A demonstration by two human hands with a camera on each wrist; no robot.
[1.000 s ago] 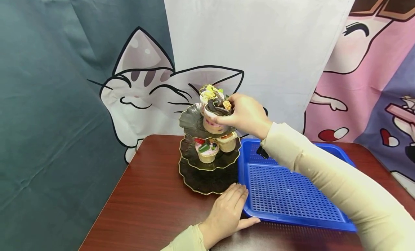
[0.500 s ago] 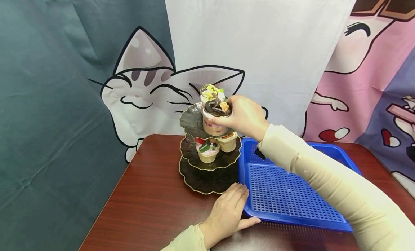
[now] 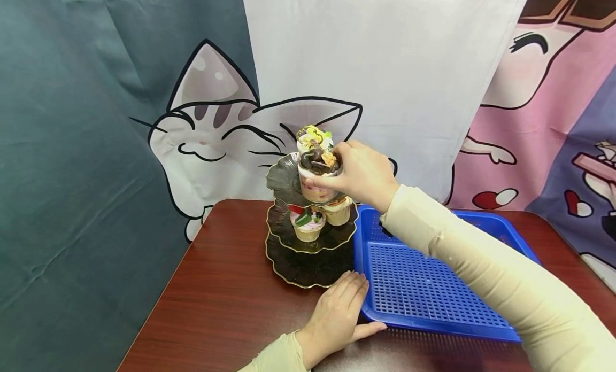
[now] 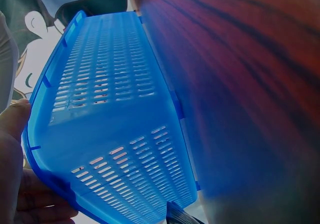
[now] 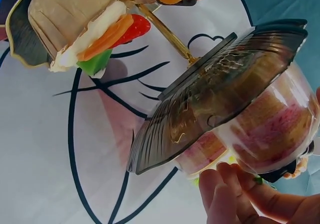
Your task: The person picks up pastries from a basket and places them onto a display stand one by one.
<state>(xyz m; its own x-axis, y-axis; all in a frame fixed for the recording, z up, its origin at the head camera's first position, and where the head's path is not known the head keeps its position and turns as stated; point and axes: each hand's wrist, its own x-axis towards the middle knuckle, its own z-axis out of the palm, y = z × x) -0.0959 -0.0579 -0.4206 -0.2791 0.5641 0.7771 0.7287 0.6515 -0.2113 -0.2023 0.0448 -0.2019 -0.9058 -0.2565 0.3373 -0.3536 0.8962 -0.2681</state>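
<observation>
At the top plate (image 3: 281, 180) of a dark, gold-edged three-tier stand, my right hand (image 3: 364, 171) grips a clear dessert cup (image 3: 314, 189) between thumb and fingers. Chocolate cream and a walnut-like piece top this cup; pink and tan layers (image 5: 272, 119) show through its wall in the right wrist view, close against the plate. Just behind it stands a second cup (image 3: 314, 134) with yellow and white topping, partly hidden. My left hand (image 3: 333, 314) rests with straight fingers along the near left corner of a blue plastic basket (image 3: 449, 332), thumb by its front rim.
On the middle tier sit a pink-cream cupcake (image 3: 308, 231) and a pale cupcake (image 3: 338, 212). The stand's bottom tier (image 3: 308, 268) lies right beside the basket. A printed cloth (image 3: 385, 67) hangs behind the red-brown table (image 3: 207, 286).
My right hand and the chocolate-topped cup have shifted slightly left and down, settling closer over the top plate. The left hand, basket and stand have stayed put.
</observation>
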